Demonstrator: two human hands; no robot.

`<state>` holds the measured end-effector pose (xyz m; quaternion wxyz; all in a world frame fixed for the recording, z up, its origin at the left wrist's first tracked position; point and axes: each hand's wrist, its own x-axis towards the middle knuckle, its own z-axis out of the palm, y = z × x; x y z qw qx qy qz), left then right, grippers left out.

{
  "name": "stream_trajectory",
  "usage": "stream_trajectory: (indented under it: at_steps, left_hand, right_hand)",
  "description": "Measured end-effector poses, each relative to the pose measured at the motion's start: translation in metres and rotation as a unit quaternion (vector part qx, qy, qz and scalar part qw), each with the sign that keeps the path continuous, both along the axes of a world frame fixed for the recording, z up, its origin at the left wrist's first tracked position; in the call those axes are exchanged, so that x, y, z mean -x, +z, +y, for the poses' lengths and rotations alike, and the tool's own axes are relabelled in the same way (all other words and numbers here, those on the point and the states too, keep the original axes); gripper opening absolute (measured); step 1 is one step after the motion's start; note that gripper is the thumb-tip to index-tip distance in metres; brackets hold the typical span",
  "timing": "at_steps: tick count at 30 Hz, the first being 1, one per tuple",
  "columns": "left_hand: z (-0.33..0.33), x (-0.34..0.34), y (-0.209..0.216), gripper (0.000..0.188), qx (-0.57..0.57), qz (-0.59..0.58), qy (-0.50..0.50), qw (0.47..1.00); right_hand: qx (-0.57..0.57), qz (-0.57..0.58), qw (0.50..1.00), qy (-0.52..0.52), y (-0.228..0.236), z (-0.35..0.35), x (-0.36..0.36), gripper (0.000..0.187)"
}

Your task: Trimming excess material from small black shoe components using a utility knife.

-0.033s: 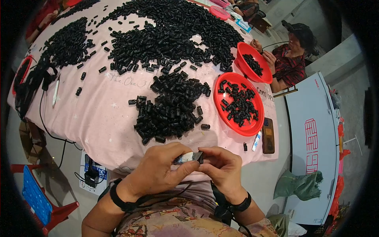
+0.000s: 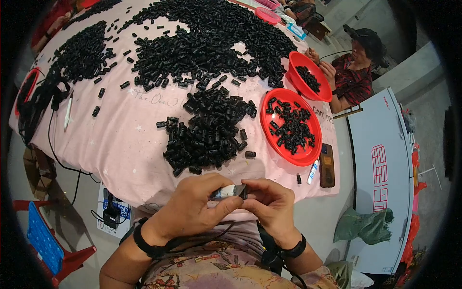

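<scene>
My left hand is closed around a short blade tool with a white-and-blue wrapped handle and a flat grey blade. Its thumb lies along the blade. Pinched in the fingertips of my right hand is a small black plastic piece, mostly hidden, which meets the blade's end. Both hands are at the table's near edge, in front of a heap of black plastic pieces. A red basin with more such pieces stands to the right.
Larger black heaps cover the far side of the pink tablecloth. A phone lies at the right edge. Across from it, a person works by another red basin. Lower left stands a red stool with a blue top.
The wrapped handle in my left hand has turned slightly and shows more white. Both hands keep their places.
</scene>
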<state>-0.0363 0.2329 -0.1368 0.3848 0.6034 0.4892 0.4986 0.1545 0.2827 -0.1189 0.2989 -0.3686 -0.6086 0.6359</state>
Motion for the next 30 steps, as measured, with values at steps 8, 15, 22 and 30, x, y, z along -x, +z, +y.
stream_trajectory:
  at_steps: [8,15,22,30]
  left_hand:
    - [0.001,0.0,0.003,0.013,0.123,-0.152,0.01,0.981]
    - [-0.001,-0.002,0.003,0.016,0.064,-0.051,0.043,0.996]
    - [0.002,0.0,-0.003,0.009,0.021,-0.024,0.068,0.997]
    - [0.0,0.004,0.002,0.013,0.012,0.009,0.015,1.0]
  right_hand:
    - [0.047,0.05,0.997,0.03,-0.002,-0.001,0.007,0.037]
    - [-0.002,0.025,0.999,0.047,-0.007,-0.001,0.01,0.034]
    - [0.091,0.046,0.994,0.027,-0.006,0.0,0.007,0.036]
    - [0.058,0.015,0.998,0.001,-0.01,0.002,0.0,0.037]
